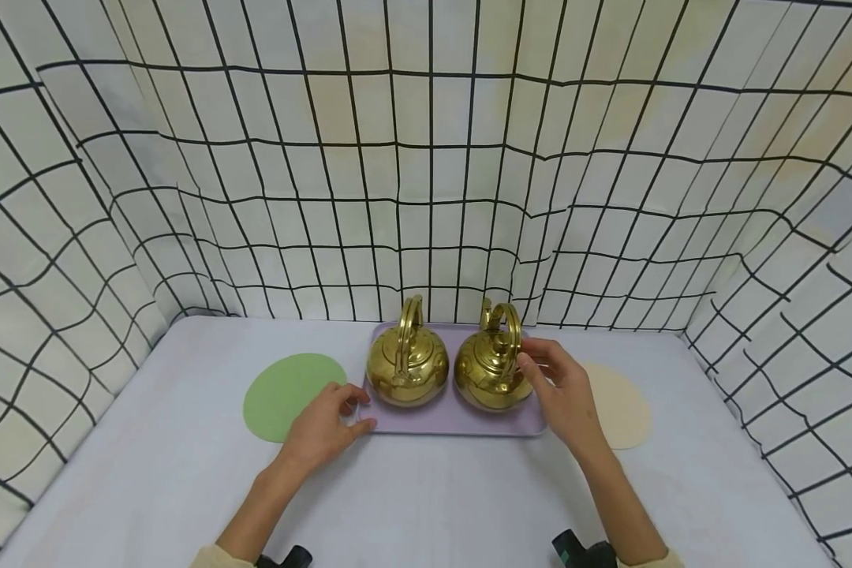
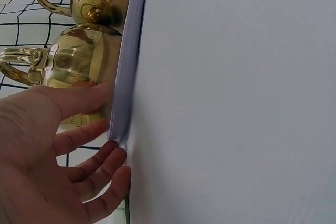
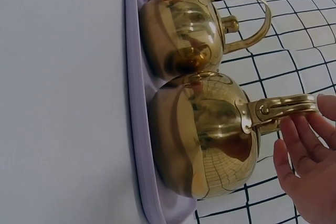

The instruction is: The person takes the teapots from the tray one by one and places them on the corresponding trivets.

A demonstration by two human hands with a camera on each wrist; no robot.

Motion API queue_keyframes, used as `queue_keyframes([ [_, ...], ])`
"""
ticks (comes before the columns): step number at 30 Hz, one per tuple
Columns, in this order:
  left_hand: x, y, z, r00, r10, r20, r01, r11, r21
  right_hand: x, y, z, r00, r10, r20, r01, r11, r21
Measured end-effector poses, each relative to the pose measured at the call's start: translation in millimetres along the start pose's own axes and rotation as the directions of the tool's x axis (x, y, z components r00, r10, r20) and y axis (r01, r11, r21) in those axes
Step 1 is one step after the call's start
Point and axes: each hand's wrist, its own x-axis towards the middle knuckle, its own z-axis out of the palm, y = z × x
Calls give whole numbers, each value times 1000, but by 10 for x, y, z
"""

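With fingers loosely bent, the left hand lies at the near left corner of one lilac tray; the right hand pinches the handle of the right brass kettle, one of two on the tray. Two mats flank it, the cream mat visible only from the head
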Motion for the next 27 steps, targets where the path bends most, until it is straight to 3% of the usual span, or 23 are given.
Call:
queue_keyframes([
  [7,1,-20,5,1000,28,10,-28,1000,-4,48,-7,23,996,87,1,-86,994,73],
  [14,5,-20,-5,999,16,27,-16,1000,-6,87,-21,30,982,178,62,-186,972,146],
  [27,31,-48,9,999,-12,36,14,999,-35,116,-48,30,966,235,104,-253,941,224],
])
